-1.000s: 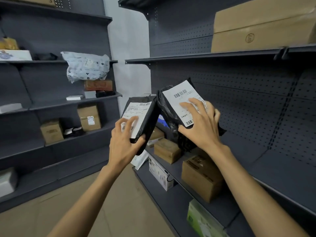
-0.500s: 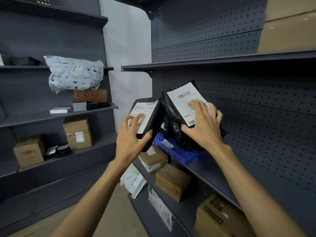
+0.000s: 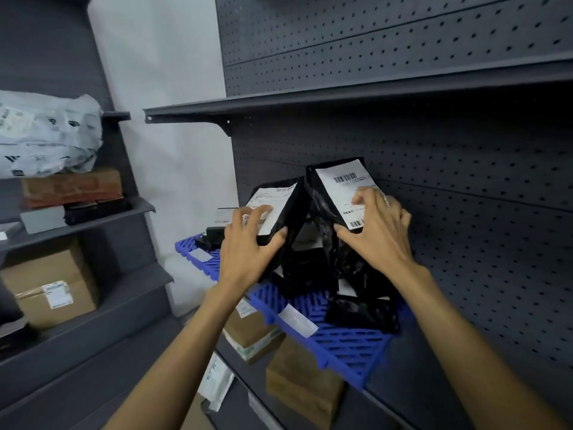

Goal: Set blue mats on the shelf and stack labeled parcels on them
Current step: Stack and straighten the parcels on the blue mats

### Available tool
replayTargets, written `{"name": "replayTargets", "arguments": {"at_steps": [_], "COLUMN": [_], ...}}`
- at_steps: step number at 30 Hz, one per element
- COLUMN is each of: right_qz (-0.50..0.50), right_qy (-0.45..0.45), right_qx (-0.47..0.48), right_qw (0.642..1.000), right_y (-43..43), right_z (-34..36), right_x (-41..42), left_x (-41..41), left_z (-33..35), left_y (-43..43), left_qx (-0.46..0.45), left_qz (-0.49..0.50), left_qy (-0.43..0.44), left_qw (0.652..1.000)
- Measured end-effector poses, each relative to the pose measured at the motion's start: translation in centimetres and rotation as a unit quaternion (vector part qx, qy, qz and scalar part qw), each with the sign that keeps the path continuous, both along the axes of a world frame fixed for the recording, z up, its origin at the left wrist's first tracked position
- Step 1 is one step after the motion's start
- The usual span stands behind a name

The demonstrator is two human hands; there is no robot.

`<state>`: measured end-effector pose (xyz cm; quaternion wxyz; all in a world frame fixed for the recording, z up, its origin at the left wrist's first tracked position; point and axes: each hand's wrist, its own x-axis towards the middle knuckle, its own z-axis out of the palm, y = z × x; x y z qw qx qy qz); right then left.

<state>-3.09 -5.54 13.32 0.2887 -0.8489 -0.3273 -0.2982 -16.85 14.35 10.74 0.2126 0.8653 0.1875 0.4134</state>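
The head camera looks forward and down at a dark grey metal shelf backed by perforated panelling. Two blue plastic slatted mats lie on this shelf: the nearer blue mat sits under the person's hands, and a farther blue mat lies beyond it toward the white wall.

The person's left hand grips a black plastic parcel with a white barcode label. Its fingers are spread across the label and the thumb presses the parcel's right edge, so the package is pinched between thumb and fingers. This left parcel is tilted, its top leaning toward the other one.

The right hand holds a second black plastic parcel with a larger white label. Its fingers curl over the label's lower part and the thumb clamps the front edge. This right parcel stands nearly upright, with its lower end among other black plastic bags that already rest on the nearer blue mat. The two held parcels touch near their upper edges, forming a tent shape above the mat.

Below this shelf, brown cardboard boxes sit on a lower level. On the left-hand shelving unit rest a crumpled grey printed mailer bag, a reddish-brown box and a labelled cardboard carton.
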Motion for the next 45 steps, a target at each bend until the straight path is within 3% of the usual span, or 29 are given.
{"name": "replayTargets", "arguments": {"at_steps": [5,12,16,18,21,26,32,36,39,45], "right_qz": [-0.061,-0.135,-0.137,-0.147,-0.097,0.068,-0.012,-0.063,-0.104,-0.16], "right_qy": [0.046,0.08,0.146,0.124,0.072,0.187,0.147,0.062,0.014,0.006], "right_qx": [-0.038,-0.16,-0.171,-0.207,-0.198,-0.167,-0.281,-0.346,-0.356,-0.348], "right_qw": [0.996,0.974,0.965,0.959,0.973,0.966,0.948,0.934,0.928,0.924], "right_y": [3.1,3.5,3.4,4.1,5.9,8.5,6.3,6.3,7.0,8.4], "right_z": [-0.9,-3.0,-3.5,-3.2,-2.6,-2.1,-2.7,-3.8,-5.1,-6.3], "right_x": [3.1,3.8,3.2,2.6,0.8,-1.7,-1.4,-1.3,-1.1,-1.1], "left_x": [5.6,10.3,10.2,9.9,9.2,8.1,7.8,7.5,7.4,8.3], "left_z": [-1.3,-2.8,-3.2,-2.9,-3.0,-3.5,-4.5,-7.3,-9.0,-9.2], "left_y": [4.8,6.7,7.2,8.4,10.1,9.0,5.5,5.4,5.6,4.2], "left_qx": [0.034,0.135,0.215,0.19,0.05,0.001,0.017,0.043,0.048,0.046], "left_qz": [-0.056,-0.1,-0.114,-0.175,-0.318,-0.363,-0.398,-0.382,-0.369,-0.323], "left_qy": [0.054,0.172,0.168,0.161,0.11,0.013,-0.025,0.029,0.025,0.038], "left_qw": [0.996,0.971,0.955,0.953,0.94,0.932,0.917,0.923,0.928,0.945]}}
